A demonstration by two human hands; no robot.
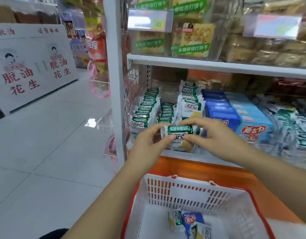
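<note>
Your left hand (148,144) and right hand (221,137) have their fingers pinching the green-and-white snack packet (179,135) at the shelf's (205,159) front edge, above the basket (191,194). That wrapper looks slick, so a lazy pinch could drop it outside the rim.

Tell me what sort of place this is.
Likely a supermarket snack aisle: shelves of packaged biscuits, price tags, and a shopping basket below the held snack packet.

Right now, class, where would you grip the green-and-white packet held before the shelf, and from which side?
Pinch the packet at its two short ends, one from each side, thumbs in front. It lies crosswise and flat, ends free, its face toward the viewer; the left hand and right hand hold it so.
</note>
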